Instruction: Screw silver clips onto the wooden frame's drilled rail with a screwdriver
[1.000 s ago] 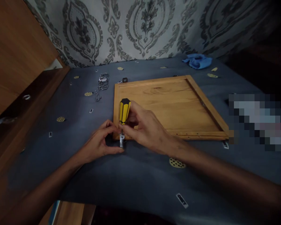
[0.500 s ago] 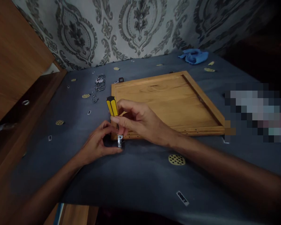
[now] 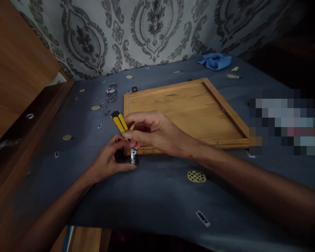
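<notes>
My right hand [image 3: 157, 134] is closed round a screwdriver with a yellow and black handle [image 3: 119, 121], which tilts up and to the left. Its tip points down at a small silver metal bracket [image 3: 133, 156] at the near left corner of a wooden framed panel [image 3: 183, 108]. The fingers of my left hand [image 3: 109, 161] pinch that bracket against the dark blue cloth [image 3: 152, 196] beside the panel's corner. A row of small holes runs along the panel's near edge.
Several metal hooks [image 3: 110, 93] lie on the cloth left of the panel's far corner. A blue rag [image 3: 215, 61] sits at the back by the patterned wall. A wooden cabinet [image 3: 18, 70] stands at the left. A pixelated patch covers the right.
The screwdriver handle has tipped from nearly upright to leaning left. My right hand has slid slightly left over the bracket. My left hand has stayed on the bracket.
</notes>
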The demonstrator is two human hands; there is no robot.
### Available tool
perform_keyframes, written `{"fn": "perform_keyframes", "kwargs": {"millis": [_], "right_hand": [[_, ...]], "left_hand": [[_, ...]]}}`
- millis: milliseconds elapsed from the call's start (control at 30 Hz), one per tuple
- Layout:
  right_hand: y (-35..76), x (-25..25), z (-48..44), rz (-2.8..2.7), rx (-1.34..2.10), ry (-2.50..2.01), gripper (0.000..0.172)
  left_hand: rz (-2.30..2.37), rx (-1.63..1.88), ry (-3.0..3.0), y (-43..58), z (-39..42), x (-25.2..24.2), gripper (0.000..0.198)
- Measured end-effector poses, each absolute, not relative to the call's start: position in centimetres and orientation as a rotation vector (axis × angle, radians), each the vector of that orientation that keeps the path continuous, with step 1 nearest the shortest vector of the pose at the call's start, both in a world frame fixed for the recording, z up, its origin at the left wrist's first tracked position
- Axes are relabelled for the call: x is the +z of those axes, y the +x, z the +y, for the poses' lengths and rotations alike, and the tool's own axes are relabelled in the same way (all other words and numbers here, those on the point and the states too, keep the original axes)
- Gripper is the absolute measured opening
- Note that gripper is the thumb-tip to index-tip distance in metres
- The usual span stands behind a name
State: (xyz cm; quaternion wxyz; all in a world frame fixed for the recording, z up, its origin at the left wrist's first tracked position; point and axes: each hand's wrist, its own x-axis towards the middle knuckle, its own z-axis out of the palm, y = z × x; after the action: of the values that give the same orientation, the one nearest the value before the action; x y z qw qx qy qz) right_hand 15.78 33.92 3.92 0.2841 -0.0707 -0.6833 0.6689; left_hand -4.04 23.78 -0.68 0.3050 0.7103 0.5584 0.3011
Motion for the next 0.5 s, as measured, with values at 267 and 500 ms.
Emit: {"fn": "perform_keyframes", "kwargs": {"millis": [267,500], "right_hand": [[15.64,4.08,33.98,-1.782,1.685,-0.262,0.026],[15.99,4.47,34.39,-1.845,1.789,-0.135,0.008]], "left_hand": [[1.475,0.850,1.881,-4.03,23.83,-0.92,0.035],[1.426,0.864,1.865,-4.25,23.73,-1.20,0.038]]}}
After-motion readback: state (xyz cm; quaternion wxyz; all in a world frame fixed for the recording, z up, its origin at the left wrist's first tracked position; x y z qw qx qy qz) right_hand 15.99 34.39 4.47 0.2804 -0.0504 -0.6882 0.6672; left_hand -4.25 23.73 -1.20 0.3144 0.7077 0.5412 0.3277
